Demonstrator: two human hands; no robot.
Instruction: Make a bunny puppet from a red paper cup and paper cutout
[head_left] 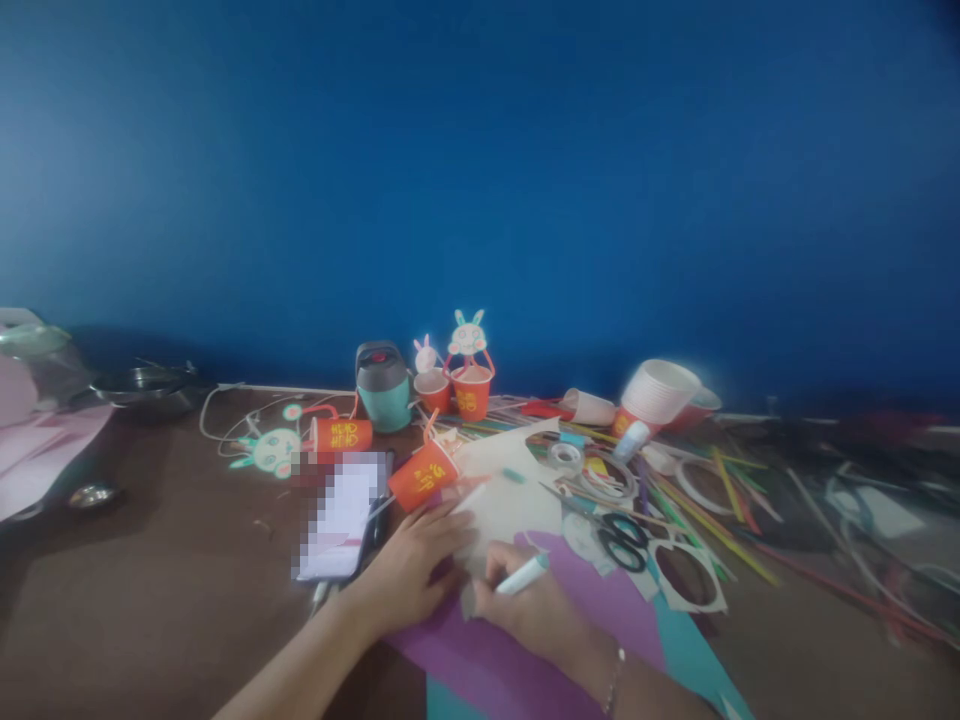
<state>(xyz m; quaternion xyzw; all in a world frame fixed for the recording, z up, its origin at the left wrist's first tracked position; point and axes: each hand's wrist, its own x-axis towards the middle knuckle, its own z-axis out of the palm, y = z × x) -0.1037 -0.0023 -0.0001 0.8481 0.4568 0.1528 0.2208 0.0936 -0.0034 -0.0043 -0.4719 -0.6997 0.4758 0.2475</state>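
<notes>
My right hand [536, 610] is closed around a marker [525, 574] with a white barrel and a teal end, its tip hidden by the fingers. To the left, my left hand [420, 560] lies with fingers stretched over the edge of a white paper sheet [517, 500]. Under both hands spreads a purple sheet [495, 670], on top of a teal sheet [694, 650]. Just beyond my left fingers an orange paper cup [422, 474] with yellow writing lies tilted. A phone [341, 520] with a lit screen rests beside my left hand.
Black-handled scissors [622, 540], a tape roll [564, 457] and a cut paper ring [686, 577] lie to the right among coloured sticks. Behind stand rabbit-topped cups [472, 392], a teal flask [384, 388] and stacked white cups [660, 388]. A metal bowl [150, 388] sits far left.
</notes>
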